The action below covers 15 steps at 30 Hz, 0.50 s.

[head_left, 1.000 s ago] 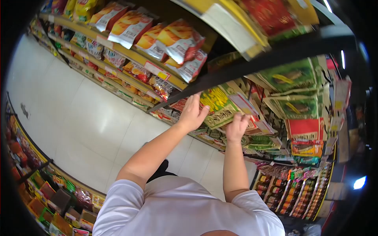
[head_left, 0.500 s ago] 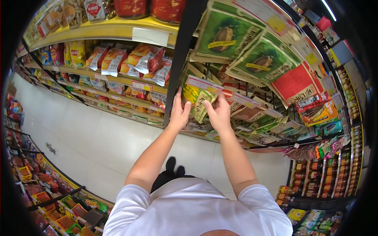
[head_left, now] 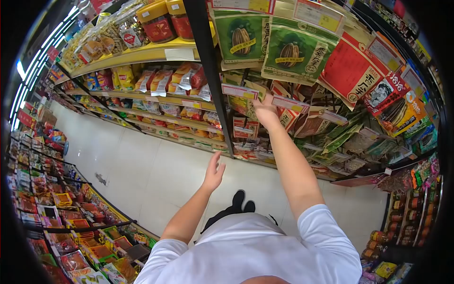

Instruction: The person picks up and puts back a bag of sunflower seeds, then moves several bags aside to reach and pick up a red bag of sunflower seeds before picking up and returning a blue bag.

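My right hand (head_left: 266,111) reaches up into the hanging rack, its fingers closed on a yellow-green snack packet (head_left: 244,103) that hangs just behind a pink price tag (head_left: 240,91). My left hand (head_left: 213,171) hangs lower, free in the air over the floor, fingers spread and holding nothing. Green seed packets (head_left: 288,47) hang right above the right hand. Red packets (head_left: 352,71) hang to its right.
A black upright post (head_left: 210,71) divides the hanging rack from yellow shelves (head_left: 142,54) of bagged snacks and jars on the left. A white tiled aisle floor (head_left: 142,165) runs below. Low bins of sweets (head_left: 71,222) line the aisle's other side.
My left hand has let go of the packet and dropped down and away from the rack. My right hand stays up on the packet. The view has tilted upward.
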Motion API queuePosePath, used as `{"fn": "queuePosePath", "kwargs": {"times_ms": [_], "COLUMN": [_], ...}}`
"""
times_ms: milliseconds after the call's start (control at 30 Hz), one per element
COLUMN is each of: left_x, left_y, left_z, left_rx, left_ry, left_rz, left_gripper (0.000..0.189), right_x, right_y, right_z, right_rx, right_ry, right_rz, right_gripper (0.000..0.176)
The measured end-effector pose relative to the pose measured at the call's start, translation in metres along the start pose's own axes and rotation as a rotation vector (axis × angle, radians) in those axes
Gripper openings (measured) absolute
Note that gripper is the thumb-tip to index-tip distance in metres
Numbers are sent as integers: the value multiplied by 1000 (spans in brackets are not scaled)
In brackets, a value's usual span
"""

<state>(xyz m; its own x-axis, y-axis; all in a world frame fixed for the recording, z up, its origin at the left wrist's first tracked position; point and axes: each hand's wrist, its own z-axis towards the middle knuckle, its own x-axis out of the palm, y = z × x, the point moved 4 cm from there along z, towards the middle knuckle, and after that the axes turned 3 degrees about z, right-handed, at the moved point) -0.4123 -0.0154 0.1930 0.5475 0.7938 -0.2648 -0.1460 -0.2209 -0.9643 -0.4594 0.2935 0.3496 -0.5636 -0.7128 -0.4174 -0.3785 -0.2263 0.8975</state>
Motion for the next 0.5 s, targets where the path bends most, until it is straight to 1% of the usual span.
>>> {"fn": "queuePosePath", "kwargs": {"times_ms": [33, 100, 133, 167, 200, 233, 300, 367, 433, 500], "left_x": [-4, -13, -16, -19, -22, -25, -32, -48, -69, -92], "left_y": [14, 29, 43, 61, 74, 82, 84, 124, 143, 158], "left_z": [-19, -56, -72, -88, -105, -121, -151, -180, -206, -224], "left_rx": [-32, -269, -238, -207, -283, -359, -472, -529, -715, -852], "left_ry": [-2, 37, 25, 12, 54, 95, 128, 263, 248, 166], "left_rz": [6, 7, 47, 87, 52, 14, 5, 119, 173, 206], "left_gripper": [55, 47, 44, 42, 41, 41, 37, 38, 40, 42], "right_x": [-4, -7, -14, -20, -22, -12, 6, -4, -3, -3], "right_y": [6, 14, 24, 35, 41, 26, -6, 10, 1, -13], "right_z": [-9, -21, -29, -39, -46, -42, -28, -61, -80, -104], "right_rx": [-2, -11, -15, -2, 8, 2, -323, -450, -525, -703], "right_ry": [7, 56, 60, 109, 157, 160, -17, 34, 29, -81], "right_rz": [10, 17, 29, 25, 20, 32, 63, 160, 192, 158], "right_gripper": [59, 64, 64, 65, 66, 66, 66, 62, 67, 68]}}
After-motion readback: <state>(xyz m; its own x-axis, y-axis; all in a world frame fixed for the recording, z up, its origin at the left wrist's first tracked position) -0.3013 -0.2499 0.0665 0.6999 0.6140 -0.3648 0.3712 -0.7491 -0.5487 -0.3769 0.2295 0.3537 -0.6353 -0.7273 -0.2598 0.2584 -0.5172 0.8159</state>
